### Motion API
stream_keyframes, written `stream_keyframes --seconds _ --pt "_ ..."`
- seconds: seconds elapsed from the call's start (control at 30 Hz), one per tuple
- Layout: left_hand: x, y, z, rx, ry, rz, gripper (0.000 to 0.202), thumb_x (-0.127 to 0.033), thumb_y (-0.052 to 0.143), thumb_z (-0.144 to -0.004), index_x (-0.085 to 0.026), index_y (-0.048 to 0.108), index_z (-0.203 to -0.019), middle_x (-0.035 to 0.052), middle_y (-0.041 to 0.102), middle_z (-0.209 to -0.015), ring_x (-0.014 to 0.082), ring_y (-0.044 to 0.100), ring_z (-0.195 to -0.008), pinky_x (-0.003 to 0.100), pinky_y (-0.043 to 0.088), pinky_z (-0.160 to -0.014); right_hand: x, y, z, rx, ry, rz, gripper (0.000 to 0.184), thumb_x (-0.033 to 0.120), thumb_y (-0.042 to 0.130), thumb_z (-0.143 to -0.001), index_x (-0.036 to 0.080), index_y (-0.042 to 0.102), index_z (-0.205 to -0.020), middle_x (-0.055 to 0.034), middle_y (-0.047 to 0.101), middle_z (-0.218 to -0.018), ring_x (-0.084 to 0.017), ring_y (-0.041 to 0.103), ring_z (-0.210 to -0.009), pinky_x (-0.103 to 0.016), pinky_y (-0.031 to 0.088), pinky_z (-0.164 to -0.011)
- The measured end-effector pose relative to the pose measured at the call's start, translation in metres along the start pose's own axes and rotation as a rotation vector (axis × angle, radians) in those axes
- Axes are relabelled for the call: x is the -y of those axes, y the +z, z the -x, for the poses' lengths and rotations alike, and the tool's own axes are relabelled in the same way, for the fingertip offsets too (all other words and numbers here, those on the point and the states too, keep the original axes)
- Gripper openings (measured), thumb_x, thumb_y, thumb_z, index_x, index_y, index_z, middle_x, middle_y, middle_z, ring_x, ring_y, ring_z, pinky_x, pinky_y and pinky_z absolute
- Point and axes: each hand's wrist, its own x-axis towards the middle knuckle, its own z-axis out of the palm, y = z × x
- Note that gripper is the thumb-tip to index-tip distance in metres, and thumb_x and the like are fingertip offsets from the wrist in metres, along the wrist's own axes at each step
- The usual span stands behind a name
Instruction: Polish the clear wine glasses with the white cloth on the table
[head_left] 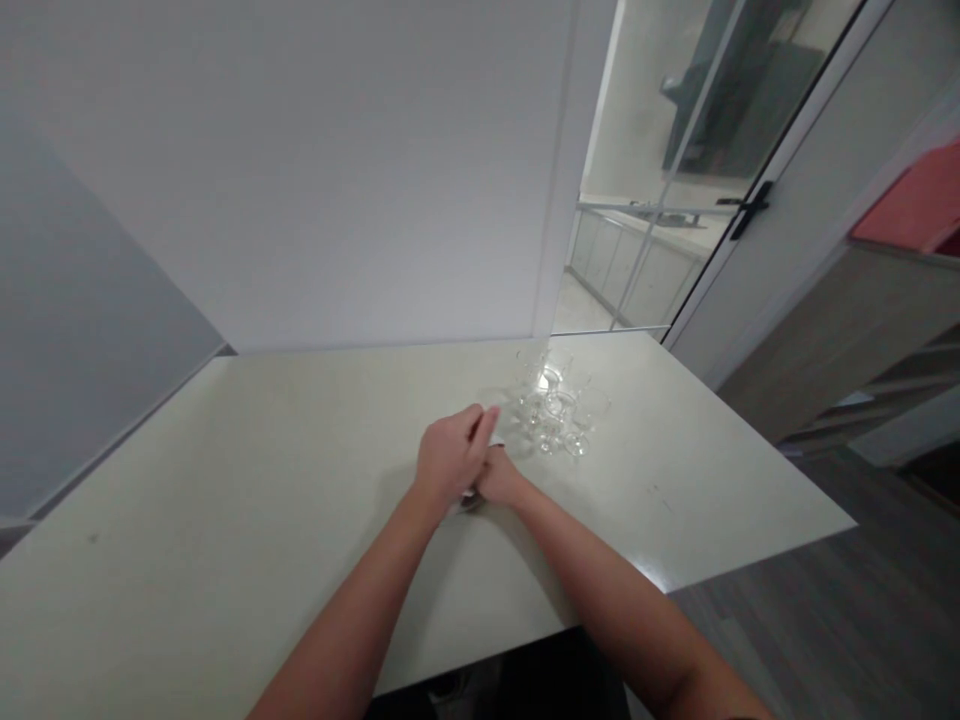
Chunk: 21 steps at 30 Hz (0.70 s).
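Both my hands meet over the middle of a pale cream table. My left hand is curled, its fingers closed around a small clear glass of which only the base shows below the palm. My right hand is tucked just behind and under the left, fingers closed against the same glass. A cluster of several small clear glasses stands on the table just beyond and to the right of my hands.
A white wall rises behind the table. A glass door with a black handle stands at the right. The table's right edge drops to a grey wood floor. A wooden shelf unit stands far right.
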Motion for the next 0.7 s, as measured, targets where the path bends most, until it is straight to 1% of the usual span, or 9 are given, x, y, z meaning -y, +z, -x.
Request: stream_keyframes --seconds 0.07,0.13,0.2,0.23,0.3,0.37,0.47,0.57,0.7 --pt "0.033 -0.007 0.009 -0.112 -0.1 0.095 0.047 -0.045 0.023 -0.099 -0.02 0.048 -0.067 -0.0001 0.052 -0.059 0.0146 0.053 -0.06 0.025 0.035 -0.061 -0.005 0.0 -0.005 -0.065 -0.006 -0.02 0.018 0.012 0.05 -0.084 0.016 0.066 -0.09 -0.0032 0.069 -0.09 -0.016 0.063 -0.088 -0.029 0.05 -0.082" --pt "0.065 -0.004 0.014 -0.138 -0.198 0.163 0.047 -0.044 0.022 -0.099 -0.02 0.044 -0.065 -0.001 0.048 -0.056 0.0147 0.051 -0.059 0.025 0.037 -0.061 -0.008 -0.002 -0.009 -0.158 0.006 -0.036 0.021 0.011 0.048 -0.081 0.018 0.065 -0.09 -0.0041 0.069 -0.095 -0.016 0.061 -0.094 -0.029 0.048 -0.087" --pt "0.086 0.004 0.015 -0.056 -0.254 0.181 0.048 -0.045 0.021 -0.098 -0.02 0.044 -0.063 -0.0008 0.049 -0.056 0.0153 0.052 -0.061 0.024 0.038 -0.061 -0.01 -0.005 -0.011 -0.221 0.032 -0.034 0.021 0.012 0.048 -0.078 0.019 0.064 -0.089 -0.0048 0.069 -0.097 -0.017 0.061 -0.096 -0.03 0.046 -0.09" --pt "0.092 0.009 0.015 0.005 -0.25 0.172 0.049 -0.045 0.021 -0.098 -0.02 0.045 -0.063 -0.0003 0.051 -0.058 0.0156 0.054 -0.063 0.024 0.039 -0.062 -0.011 -0.006 -0.011 -0.23 0.041 -0.034 0.021 0.012 0.048 -0.076 0.019 0.064 -0.088 -0.0047 0.068 -0.095 -0.018 0.06 -0.095 -0.03 0.046 -0.09" --pt "0.093 0.019 0.014 0.145 -0.206 0.107 0.049 -0.044 0.022 -0.099 -0.019 0.051 -0.067 0.0015 0.059 -0.065 0.0161 0.058 -0.068 0.024 0.041 -0.064 -0.012 -0.006 -0.01 -0.194 0.028 -0.043 0.021 0.012 0.047 -0.075 0.019 0.064 -0.085 -0.0037 0.068 -0.09 -0.018 0.06 -0.091 -0.03 0.046 -0.088" --pt "0.086 0.024 0.014 0.293 -0.147 -0.045 0.043 -0.04 0.027 -0.099 -0.019 0.06 -0.08 0.0046 0.068 -0.08 0.0176 0.064 -0.078 0.025 0.043 -0.069 -0.013 -0.004 -0.007 -0.111 -0.004 -0.05 0.02 0.012 0.047 -0.074 0.019 0.064 -0.082 -0.0019 0.066 -0.084 -0.017 0.059 -0.085 -0.029 0.047 -0.083" --pt "0.074 0.027 0.018 0.448 -0.109 -0.261 0.03 -0.033 0.039 -0.094 -0.021 0.066 -0.098 0.0107 0.072 -0.1 0.0233 0.067 -0.093 0.028 0.045 -0.076 -0.013 0.0 -0.003 -0.011 -0.013 0.0 0.016 0.013 0.047 -0.072 0.018 0.062 -0.076 0.0004 0.063 -0.074 -0.016 0.054 -0.074 -0.026 0.045 -0.073" --pt "0.069 0.025 0.02 0.473 -0.099 -0.299 0.03 -0.03 0.041 -0.093 -0.021 0.067 -0.102 0.0124 0.072 -0.104 0.0262 0.068 -0.097 0.031 0.046 -0.077 -0.013 0.003 -0.001 -0.015 0.029 0.022 0.012 0.017 0.047 -0.075 0.017 0.058 -0.07 0.0015 0.058 -0.068 -0.014 0.051 -0.069 -0.024 0.042 -0.067" --pt "0.069 0.025 0.021 0.471 -0.102 -0.323 0.035 -0.032 0.035 -0.096 -0.019 0.067 -0.104 0.0143 0.071 -0.106 0.0277 0.068 -0.098 0.034 0.048 -0.078 -0.009 0.003 0.0 -0.051 0.061 0.054 0.021 0.028 0.046 -0.083 0.017 0.056 -0.068 0.002 0.054 -0.063 -0.013 0.05 -0.067 -0.023 0.038 -0.063"
